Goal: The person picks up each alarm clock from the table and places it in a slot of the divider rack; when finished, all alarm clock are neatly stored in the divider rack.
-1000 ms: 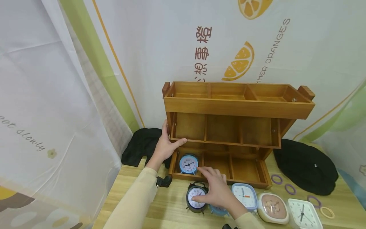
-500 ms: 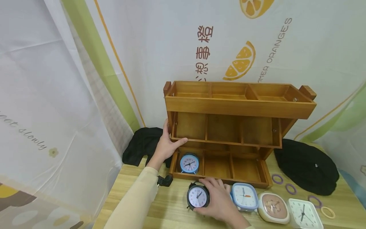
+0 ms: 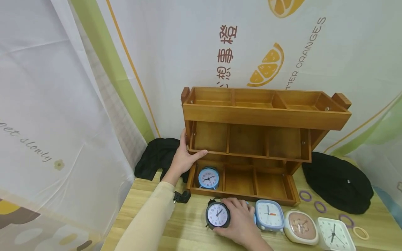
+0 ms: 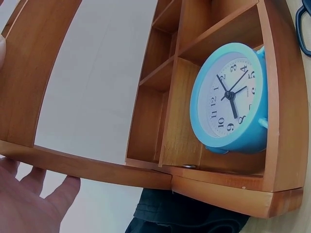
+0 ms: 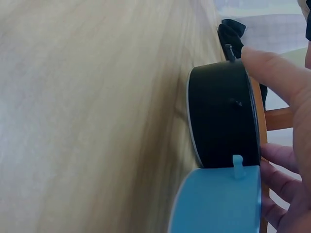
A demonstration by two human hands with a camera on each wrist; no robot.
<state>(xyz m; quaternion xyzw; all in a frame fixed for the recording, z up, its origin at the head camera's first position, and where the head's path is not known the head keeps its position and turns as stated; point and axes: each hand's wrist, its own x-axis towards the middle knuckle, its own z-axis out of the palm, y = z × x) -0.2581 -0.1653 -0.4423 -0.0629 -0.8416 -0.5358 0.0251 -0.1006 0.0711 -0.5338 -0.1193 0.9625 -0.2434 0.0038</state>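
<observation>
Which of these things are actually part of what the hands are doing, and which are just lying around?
In use: black clock held by right hand; wooden rack steadied by left hand; blue clock in it.
Lying about: black cloths, hair rings, black plug.

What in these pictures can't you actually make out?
- Head view: the right hand covers the back of the black clock and most of a blue clock behind it.
- Head view: the bottom edge cuts off the white square clock.
- Left wrist view: only part of the left hand shows.
- Right wrist view: both clock faces are turned away.
</observation>
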